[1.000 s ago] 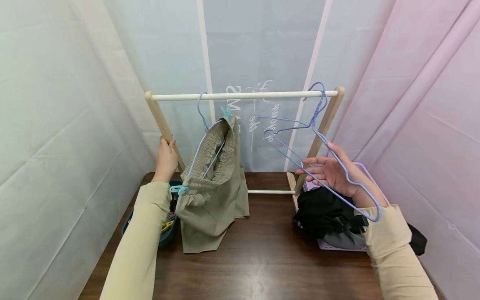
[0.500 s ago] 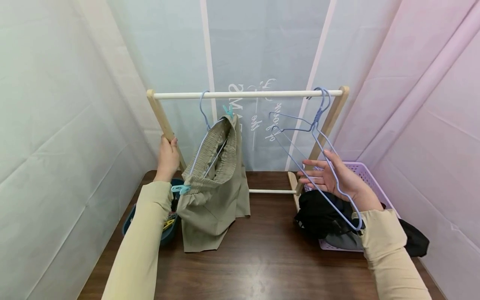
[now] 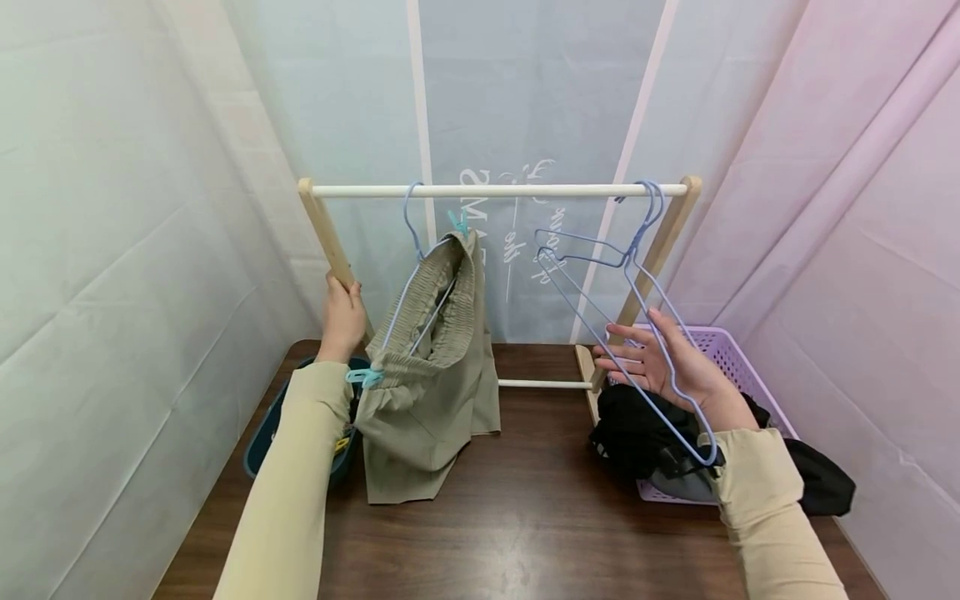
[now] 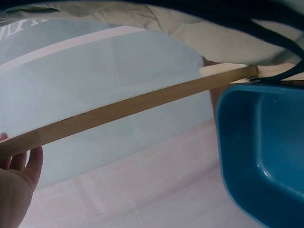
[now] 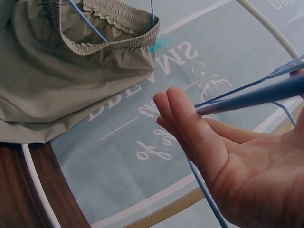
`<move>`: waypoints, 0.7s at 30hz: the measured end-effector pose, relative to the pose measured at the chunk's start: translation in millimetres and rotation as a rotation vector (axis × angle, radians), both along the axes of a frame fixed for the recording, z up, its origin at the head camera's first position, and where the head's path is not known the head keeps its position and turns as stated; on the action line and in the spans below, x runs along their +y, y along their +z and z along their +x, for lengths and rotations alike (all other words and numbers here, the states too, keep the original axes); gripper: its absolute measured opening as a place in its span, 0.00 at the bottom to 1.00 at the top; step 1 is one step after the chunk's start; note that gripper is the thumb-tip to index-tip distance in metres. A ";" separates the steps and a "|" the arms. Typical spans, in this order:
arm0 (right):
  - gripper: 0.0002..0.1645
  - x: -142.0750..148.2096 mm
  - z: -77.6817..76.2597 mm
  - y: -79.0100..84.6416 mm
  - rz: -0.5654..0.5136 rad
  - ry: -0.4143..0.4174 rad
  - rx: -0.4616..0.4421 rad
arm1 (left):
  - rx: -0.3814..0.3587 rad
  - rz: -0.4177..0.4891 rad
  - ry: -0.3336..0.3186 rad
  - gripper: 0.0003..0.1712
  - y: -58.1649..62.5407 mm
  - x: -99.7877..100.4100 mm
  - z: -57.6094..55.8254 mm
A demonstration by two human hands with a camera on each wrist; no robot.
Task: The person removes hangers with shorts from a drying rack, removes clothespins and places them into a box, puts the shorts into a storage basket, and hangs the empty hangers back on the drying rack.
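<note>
1. Head view: on the right, a purple basket (image 3: 731,358) holds black clothing (image 3: 637,425) and grey cloth (image 3: 686,485); black fabric also spills over its outer side.
2. On the left, a teal bin (image 3: 258,450) stands partly hidden behind the forearm and sleeve; a small yellow item (image 3: 342,444) shows inside, too obscured to identify. The left wrist view shows part of its smooth inner wall.
3. The left hand (image 3: 342,319) grips the rack's left upright (image 3: 328,233), fingers curled around the wood, above the bin.
4. The right hand (image 3: 693,379) has its fingers extended and slightly apart, among the wires of two blue hangers (image 3: 636,242); how firmly it touches them I cannot tell.
5. Those hangers hook over the white rail (image 3: 525,191) near its right end.
6. Khaki shorts (image 3: 420,408) hang left of centre on another hanger (image 3: 406,212), with turquoise clips (image 3: 365,377) at the waistband.
</note>
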State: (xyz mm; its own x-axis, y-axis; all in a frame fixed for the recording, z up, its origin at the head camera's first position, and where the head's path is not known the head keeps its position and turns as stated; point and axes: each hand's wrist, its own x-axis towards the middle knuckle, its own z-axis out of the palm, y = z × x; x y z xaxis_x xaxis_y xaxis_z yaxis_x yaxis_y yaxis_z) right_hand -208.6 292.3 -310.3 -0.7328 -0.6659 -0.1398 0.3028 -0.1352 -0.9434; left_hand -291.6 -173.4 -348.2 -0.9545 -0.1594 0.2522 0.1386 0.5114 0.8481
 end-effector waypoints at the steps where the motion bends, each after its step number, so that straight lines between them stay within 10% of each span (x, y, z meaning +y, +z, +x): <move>1: 0.48 -0.4 0.0 -0.4 0.001 -0.002 0.000 | -0.009 0.011 0.000 0.27 -0.7 0.4 -0.2; 21: 0.44 -4.8 0.3 -24.4 -0.238 0.029 0.019 | -0.044 0.060 0.018 0.30 0.3 4.3 -2.3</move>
